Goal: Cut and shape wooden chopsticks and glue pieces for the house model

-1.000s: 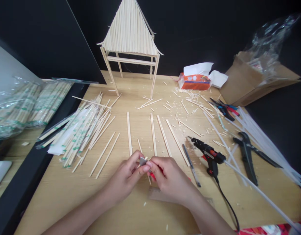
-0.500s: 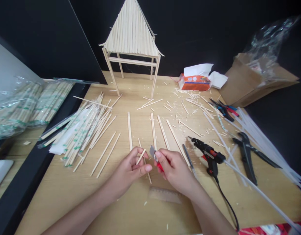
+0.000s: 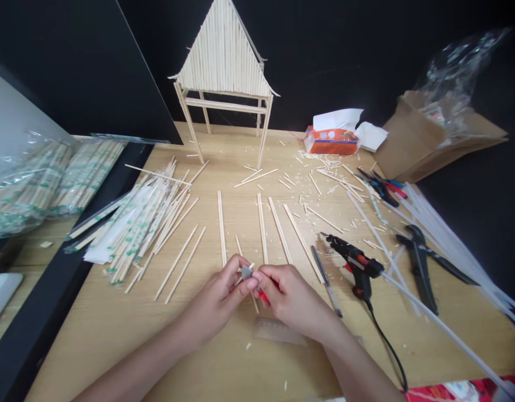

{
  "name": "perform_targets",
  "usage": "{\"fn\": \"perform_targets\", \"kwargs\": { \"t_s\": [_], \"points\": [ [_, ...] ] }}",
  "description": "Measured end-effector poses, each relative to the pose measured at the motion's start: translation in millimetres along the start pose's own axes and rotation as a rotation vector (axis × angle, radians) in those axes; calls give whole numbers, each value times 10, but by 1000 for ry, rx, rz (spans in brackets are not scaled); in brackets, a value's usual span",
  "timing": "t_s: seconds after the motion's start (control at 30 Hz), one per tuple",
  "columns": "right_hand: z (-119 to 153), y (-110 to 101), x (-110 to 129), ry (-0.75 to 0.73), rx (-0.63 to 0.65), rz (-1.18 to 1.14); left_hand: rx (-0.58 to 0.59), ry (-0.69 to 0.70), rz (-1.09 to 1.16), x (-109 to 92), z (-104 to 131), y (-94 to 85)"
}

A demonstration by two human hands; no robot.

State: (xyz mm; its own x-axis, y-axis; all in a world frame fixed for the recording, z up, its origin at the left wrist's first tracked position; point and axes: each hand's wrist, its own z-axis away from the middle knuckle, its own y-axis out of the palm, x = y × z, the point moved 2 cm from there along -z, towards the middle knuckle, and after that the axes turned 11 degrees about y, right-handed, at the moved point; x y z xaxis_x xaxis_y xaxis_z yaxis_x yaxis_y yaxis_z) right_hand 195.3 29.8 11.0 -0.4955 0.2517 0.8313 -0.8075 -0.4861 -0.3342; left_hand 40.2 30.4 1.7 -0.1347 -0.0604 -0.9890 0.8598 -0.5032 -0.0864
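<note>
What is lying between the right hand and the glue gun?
In the head view, a pen lies between the right hand and the glue gun, beside the near end of a stick pair.

From here I'm seeing a model house (image 3: 224, 56) standing at the back of the table (image 3: 215, 357), a tissue pack (image 3: 332, 142) lying to its right. Chopsticks (image 3: 157, 218) are lying left of my left hand (image 3: 226, 293); right of my right hand (image 3: 288, 298), a pen (image 3: 326, 281), hot glue gun (image 3: 361, 261) and cutters (image 3: 420, 273) are following in order.
</note>
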Motion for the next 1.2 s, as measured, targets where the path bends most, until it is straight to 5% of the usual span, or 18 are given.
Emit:
{"fn": "perform_targets", "kwargs": {
  "t_s": [0.17, 0.43, 0.67, 0.9, 1.2],
  "points": [
    [10, 28, 22, -7, -33, 52, -55, -9, -84, 63, 8, 4],
    [-28, -44, -13, 12, -332, 11, -247, -54, -315, 91, -13, -55],
    [-27, -35, -18, -7, -76, 23, -112, -71, -25, 108, -28, 2],
    [-24, 22, -6, -26, -49, 43, 13, 12, -149, -5, 13, 42],
    [-3, 26, 19, -34, -60, 42, 4, 52, -273, -58, 14, 19]
  ]
}}
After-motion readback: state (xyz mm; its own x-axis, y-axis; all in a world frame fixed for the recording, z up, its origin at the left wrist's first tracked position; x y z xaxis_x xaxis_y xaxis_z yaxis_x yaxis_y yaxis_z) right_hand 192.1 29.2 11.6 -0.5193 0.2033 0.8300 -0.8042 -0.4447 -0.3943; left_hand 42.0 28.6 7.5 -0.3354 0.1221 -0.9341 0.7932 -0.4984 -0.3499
